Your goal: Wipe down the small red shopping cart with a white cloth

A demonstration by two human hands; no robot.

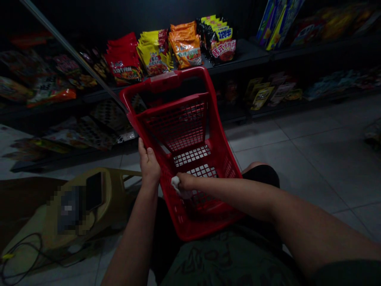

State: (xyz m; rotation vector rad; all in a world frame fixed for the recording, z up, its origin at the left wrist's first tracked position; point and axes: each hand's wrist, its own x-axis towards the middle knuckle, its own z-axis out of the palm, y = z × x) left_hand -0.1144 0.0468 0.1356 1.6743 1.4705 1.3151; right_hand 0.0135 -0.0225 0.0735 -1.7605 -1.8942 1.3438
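A red plastic shopping basket [228, 159] with lattice walls stands tilted between my knees, its telescopic handle reaching up to the left. My left hand [149, 165] holds its left side from outside, with some of the fingers out of sight. Inside the basket, my right hand [186, 181] is closed around a white cloth [176, 183] and lies against the inner left wall. Part of the cloth hangs below the fingers toward the basket floor. My right forearm crosses over the basket's right rim.
Dark shelves [250, 53] ahead hold red, yellow, orange and black noodle packs [184, 45]. To the left is a yellowish stool-like object [111, 190] with a phone [94, 190] and a blurred dark item on it. A black cable [38, 242] lies at lower left. Grey tiles cover the floor.
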